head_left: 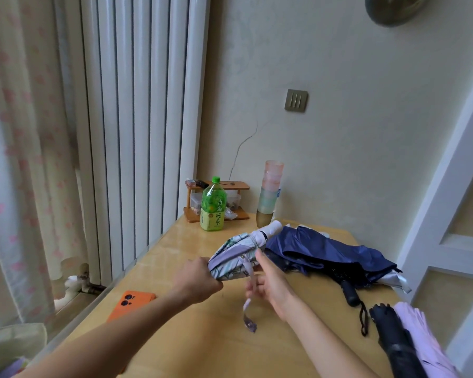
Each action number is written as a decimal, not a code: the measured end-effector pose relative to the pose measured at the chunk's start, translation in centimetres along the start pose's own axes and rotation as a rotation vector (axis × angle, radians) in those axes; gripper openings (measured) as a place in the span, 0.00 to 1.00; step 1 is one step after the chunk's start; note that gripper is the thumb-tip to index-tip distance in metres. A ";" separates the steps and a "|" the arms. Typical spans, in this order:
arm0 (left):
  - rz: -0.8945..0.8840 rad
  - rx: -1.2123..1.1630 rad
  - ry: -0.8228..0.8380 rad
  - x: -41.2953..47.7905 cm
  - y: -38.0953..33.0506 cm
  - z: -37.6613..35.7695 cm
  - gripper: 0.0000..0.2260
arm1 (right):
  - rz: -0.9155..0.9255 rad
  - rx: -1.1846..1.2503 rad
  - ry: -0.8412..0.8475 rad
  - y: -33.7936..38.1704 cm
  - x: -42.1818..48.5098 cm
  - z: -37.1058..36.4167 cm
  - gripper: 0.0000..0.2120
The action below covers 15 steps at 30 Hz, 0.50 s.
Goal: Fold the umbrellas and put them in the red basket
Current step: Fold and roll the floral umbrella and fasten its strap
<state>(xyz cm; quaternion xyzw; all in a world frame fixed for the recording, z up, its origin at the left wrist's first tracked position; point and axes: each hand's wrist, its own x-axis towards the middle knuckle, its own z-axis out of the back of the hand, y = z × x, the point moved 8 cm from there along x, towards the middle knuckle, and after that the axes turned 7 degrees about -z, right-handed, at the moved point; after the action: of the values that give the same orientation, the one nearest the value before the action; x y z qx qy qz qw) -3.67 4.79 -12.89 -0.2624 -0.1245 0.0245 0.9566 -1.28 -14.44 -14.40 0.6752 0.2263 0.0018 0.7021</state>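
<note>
Closest, my left grip point(200, 279) clenches the pale floral fabric umbrella point(235, 257) over the middle of the wooden counter point(202, 336); right grip point(268, 285) pinches its lilac strap point(247, 305). Next: wind, fasten (red basket unseen).

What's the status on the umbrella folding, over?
Left hand grips floral umbrella. Right hand holds its strap, not yet fastened. Navy umbrella lies loose alongside. Red basket not in view.

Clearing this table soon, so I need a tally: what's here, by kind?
Umbrellas: 3 (floral umbrella, navy umbrella, black-and-lilac umbrella)
Bottle: 1
Phone: 1
Cup stack: 1
Wooden rack: 1
Total: 7
</note>
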 end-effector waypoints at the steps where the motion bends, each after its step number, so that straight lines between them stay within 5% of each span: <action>1: 0.009 0.003 0.001 -0.1 0.2 -0.3 0.08 | 0.002 -0.009 -0.030 -0.4 0.3 0.3 0.28; 8: 0.100 -0.060 -0.034 -0.6 1.4 -0.9 0.09 | -0.072 0.125 -0.132 -2.4 1.0 1.6 0.24; 15: 0.193 -0.082 0.009 -0.8 2.7 -1.1 0.11 | 0.243 0.025 -0.039 -0.1 0.5 0.9 0.12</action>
<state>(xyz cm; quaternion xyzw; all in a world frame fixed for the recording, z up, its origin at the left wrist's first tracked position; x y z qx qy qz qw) -4.12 6.45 -15.32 -0.3123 -0.0955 0.1101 0.9387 -0.58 -15.16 -14.63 0.7064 0.1291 0.0707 0.6924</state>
